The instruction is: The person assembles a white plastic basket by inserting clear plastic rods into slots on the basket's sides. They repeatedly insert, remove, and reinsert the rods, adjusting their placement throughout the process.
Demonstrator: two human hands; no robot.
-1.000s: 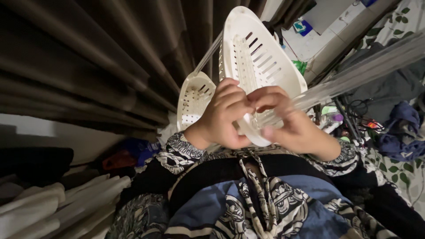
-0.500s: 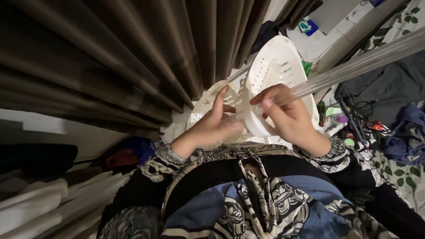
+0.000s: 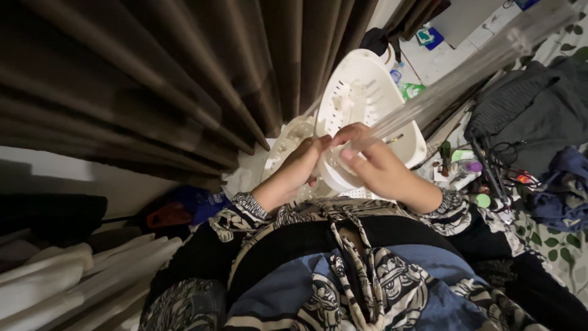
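- The person's left hand (image 3: 298,165) reaches up with fingers curled against the lower edge of a white slotted plastic basket (image 3: 367,98); it touches the rim, but how firmly it grips cannot be told.
- The right hand (image 3: 373,165) is closed around the near end of a clear plastic rod (image 3: 453,73), thumb and fingers pinching it right at the basket's lower rim.
- The basket is held up in front of the person's chest, tilted on edge so its perforated inside faces the camera, its lower rim between the 2 hands.
- The rod runs from the right hand diagonally up toward the upper right corner of the view, crossing the basket's right side.
- A second white perforated basket (image 3: 288,144) sits just behind and to the left of the first, partly hidden by the left hand.
- Dark brown curtains (image 3: 184,79) hang behind the baskets and fill the upper left.
- Both wrists show black-and-white patterned sleeves (image 3: 245,211), and the same print covers the person's lap.
- To the right, a dark grey garment (image 3: 527,116) lies on a leaf-print sheet (image 3: 551,239), with small bottles and cables (image 3: 496,150) near it.
- At lower left, pale folded cloth (image 3: 55,276) lies beside a red-and-blue bundle (image 3: 184,211).
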